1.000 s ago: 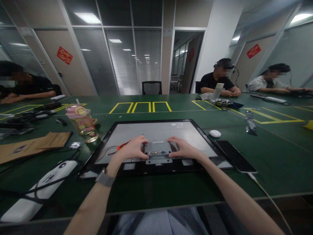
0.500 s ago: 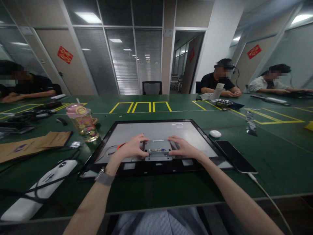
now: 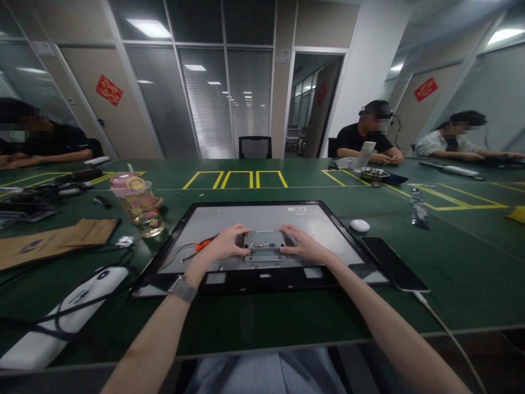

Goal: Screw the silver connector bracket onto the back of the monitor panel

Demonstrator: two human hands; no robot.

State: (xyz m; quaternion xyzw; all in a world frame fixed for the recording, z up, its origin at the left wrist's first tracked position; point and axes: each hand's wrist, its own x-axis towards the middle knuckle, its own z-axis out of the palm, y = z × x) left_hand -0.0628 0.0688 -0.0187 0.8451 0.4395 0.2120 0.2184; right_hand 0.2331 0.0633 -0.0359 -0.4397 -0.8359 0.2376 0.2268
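Note:
A black-framed monitor panel (image 3: 311, 219) lies face down on the green table in front of me, its grey metal back up. A small grey metal cover with connector ports (image 3: 264, 244) sits on it near the front edge. My left hand (image 3: 223, 245) grips the cover's left side and my right hand (image 3: 303, 246) grips its right side, fingers curled on its edges. An orange-handled tool (image 3: 202, 245) and thin wires lie on the panel just left of my left hand.
A pink-lidded bottle (image 3: 138, 203) and brown paper bags (image 3: 57, 238) stand left. A white power strip with black cables (image 3: 61, 317) lies front left. A phone (image 3: 394, 264) with its cable and a white mouse (image 3: 360, 225) lie right. Three people sit at the far sides.
Both hands have carried the metal cover a little farther back over the panel, away from its front edge. The orange tool now shows more beside my left hand.

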